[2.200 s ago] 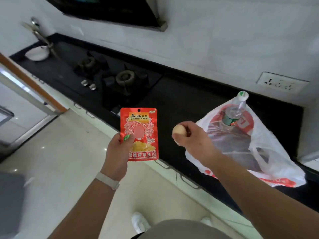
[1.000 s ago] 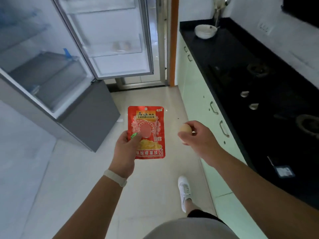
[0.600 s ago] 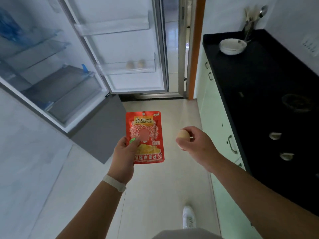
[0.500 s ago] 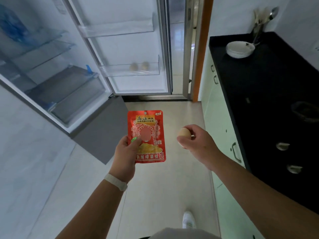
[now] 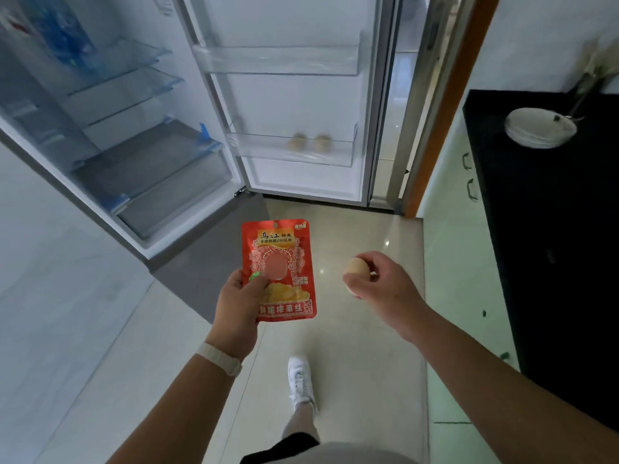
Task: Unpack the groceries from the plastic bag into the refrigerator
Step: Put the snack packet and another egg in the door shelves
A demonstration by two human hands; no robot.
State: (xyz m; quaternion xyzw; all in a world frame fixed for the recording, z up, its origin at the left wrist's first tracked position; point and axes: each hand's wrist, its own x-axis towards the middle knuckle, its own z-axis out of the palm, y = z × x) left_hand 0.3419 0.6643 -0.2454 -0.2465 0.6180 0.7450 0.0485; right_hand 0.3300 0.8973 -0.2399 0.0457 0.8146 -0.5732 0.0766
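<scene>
Forearms reach forward from the bottom of the view, a pale wristband (image 5: 219, 358) on the left one and a white sneaker (image 5: 300, 380) stepping on the tiled floor (image 5: 361, 363) between them. Left hand (image 5: 237, 304) is closed on the lower left corner of a red snack packet (image 5: 279, 269), thumb pressed across its front, the packet held upright and facing the camera. Right hand (image 5: 382, 283) is curled around an egg (image 5: 356, 267), fingertips wrapping it so only its top shows. The two hands are apart, level with each other above the floor.

Beyond them stands the open refrigerator (image 5: 140, 169), with glass shelves and a clear crisper drawer (image 5: 174, 192) at the bottom of its compartment. Its door (image 5: 291, 95) is swung wide; the lower door bin (image 5: 294, 152) holds two eggs (image 5: 310, 142) side by side, and the bin above looks bare. To the right, a black countertop (image 5: 542, 209) carries a stack of white plates (image 5: 539, 128) at its far end.
</scene>
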